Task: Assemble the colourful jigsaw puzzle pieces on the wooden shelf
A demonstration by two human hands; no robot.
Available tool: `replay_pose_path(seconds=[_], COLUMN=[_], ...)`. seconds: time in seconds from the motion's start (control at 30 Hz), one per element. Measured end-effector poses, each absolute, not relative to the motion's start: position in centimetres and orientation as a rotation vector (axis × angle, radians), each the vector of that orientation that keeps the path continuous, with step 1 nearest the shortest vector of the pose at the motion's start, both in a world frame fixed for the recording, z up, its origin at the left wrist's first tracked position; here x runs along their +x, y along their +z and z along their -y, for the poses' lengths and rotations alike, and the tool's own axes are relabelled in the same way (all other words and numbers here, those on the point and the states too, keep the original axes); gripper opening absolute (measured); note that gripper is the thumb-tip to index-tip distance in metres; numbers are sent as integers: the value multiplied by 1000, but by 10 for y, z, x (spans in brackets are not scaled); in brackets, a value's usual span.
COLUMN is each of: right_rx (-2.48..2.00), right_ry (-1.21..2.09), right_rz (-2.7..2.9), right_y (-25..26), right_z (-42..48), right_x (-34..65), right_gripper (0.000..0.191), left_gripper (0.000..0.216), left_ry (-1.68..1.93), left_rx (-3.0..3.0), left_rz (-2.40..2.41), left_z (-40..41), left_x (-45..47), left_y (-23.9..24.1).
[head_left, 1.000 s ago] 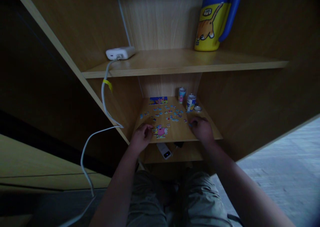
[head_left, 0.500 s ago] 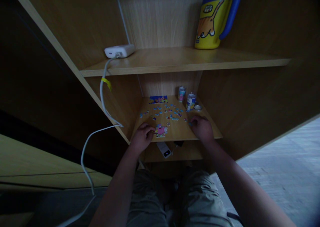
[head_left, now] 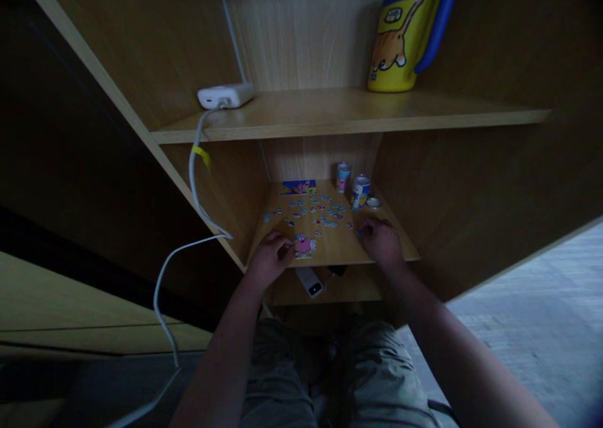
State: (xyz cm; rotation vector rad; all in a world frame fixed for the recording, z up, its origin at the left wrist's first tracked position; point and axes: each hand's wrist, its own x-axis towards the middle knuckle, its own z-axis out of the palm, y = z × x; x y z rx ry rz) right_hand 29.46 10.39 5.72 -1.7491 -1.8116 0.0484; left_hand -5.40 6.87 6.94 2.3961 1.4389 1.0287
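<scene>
On the lower shelf lies a joined patch of jigsaw puzzle (head_left: 305,246) with a pink cartoon figure. My left hand (head_left: 272,257) rests at its left edge, fingers curled with the tips near the patch; whether they pinch anything is hidden. Over at the right, my right hand (head_left: 381,241) has thumb and finger closed on a small blue puzzle piece (head_left: 359,232), just above or on the board. Several loose puzzle pieces (head_left: 330,216) are scattered behind the patch. A picture card (head_left: 299,187) lies flat at the back.
Two small printed cans (head_left: 343,177) stand at the back right, the nearer one open, with a round lid (head_left: 374,202) beside it. Overhead, the upper shelf (head_left: 311,110) carries a white power bank (head_left: 227,95) with a hanging cable (head_left: 191,176) and a yellow-blue jug (head_left: 400,44).
My left hand's fingertips have shifted slightly at the patch's left edge. My right hand stays almost in place with the blue piece. The view has barely moved.
</scene>
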Motion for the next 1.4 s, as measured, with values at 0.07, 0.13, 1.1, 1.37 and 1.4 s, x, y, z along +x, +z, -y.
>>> replay_pose_path(seconds=[0.07,0.13,1.1,1.37,1.4], right_rx=[-1735,-1725,-1706,-1704,-1699], right_ry=[46,45,36,42,44], right_rz=[1815,1817,1819,1815,1817], right_y=[57,58,54,54,54], right_z=[-104,-103,-105,-105,-105], right_x=[294,294,297,296,296], right_gripper=[27,28,25,25,25], left_gripper=[4,9,14,11,10], left_ry=[1022,1027,1039,1041,1039], left_rx=[2395,2389,2432,2440,2441], left_rz=[-1469,-1507,-1426,-1400,-1404], left_z=[-69,-68,-67,-67,-67], left_x=[-54,-54,-54,-54,-54], left_y=[70,70,69,67,67])
